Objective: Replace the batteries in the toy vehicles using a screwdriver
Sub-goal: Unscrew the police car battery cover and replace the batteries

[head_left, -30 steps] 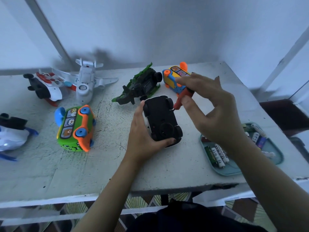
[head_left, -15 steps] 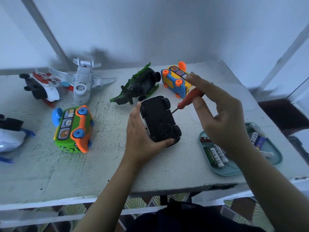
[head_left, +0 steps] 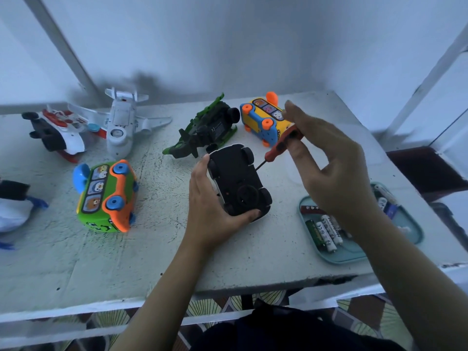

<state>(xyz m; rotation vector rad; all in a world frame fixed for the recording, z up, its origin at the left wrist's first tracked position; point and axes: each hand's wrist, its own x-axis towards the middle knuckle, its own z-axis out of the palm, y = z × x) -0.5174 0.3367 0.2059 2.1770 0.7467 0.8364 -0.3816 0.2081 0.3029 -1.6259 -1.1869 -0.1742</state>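
On the table, centre: small black plastic toy car (head_left: pixel 238 181) flipped belly-up, four wheels in the air, white body edge showing underneath; cannot tell if it sits on the surface or is held just off it
Left hand: left hand (head_left: pixel 210 209) grips the car, fingers curled along its left side, thumb hooked across the near end
Right hand: right hand (head_left: pixel 329 168) raised to the right of the car, pinching the screwdriver handle between thumb and fingers, index finger stretched out over the handle's far end
Screwdriver: slim red-handled screwdriver (head_left: pixel 278 146) tilted, thin dark shaft pointing down-left, tip at the car's right edge just beside a far wheel; contact unclear
Tray: shallow teal plastic tray (head_left: pixel 336 259) at the right near edge of the table, partly under the right forearm
Batteries: white and green cylindrical batteries (head_left: pixel 326 233) lying side by side in the tray, more at its far end
Left of car: green and orange toy bus (head_left: pixel 106 198) on its side
Behind car: dark green and black toy vehicle (head_left: pixel 205 133), tipped over; yellow and blue toy bus (head_left: pixel 260 120) just right of it, wheels toward camera
Far left: white toy airplane (head_left: pixel 121 125) belly-up, white and red toy vehicle (head_left: pixel 55 133) beside it
Surface: rough white painted table (head_left: pixel 152 249)
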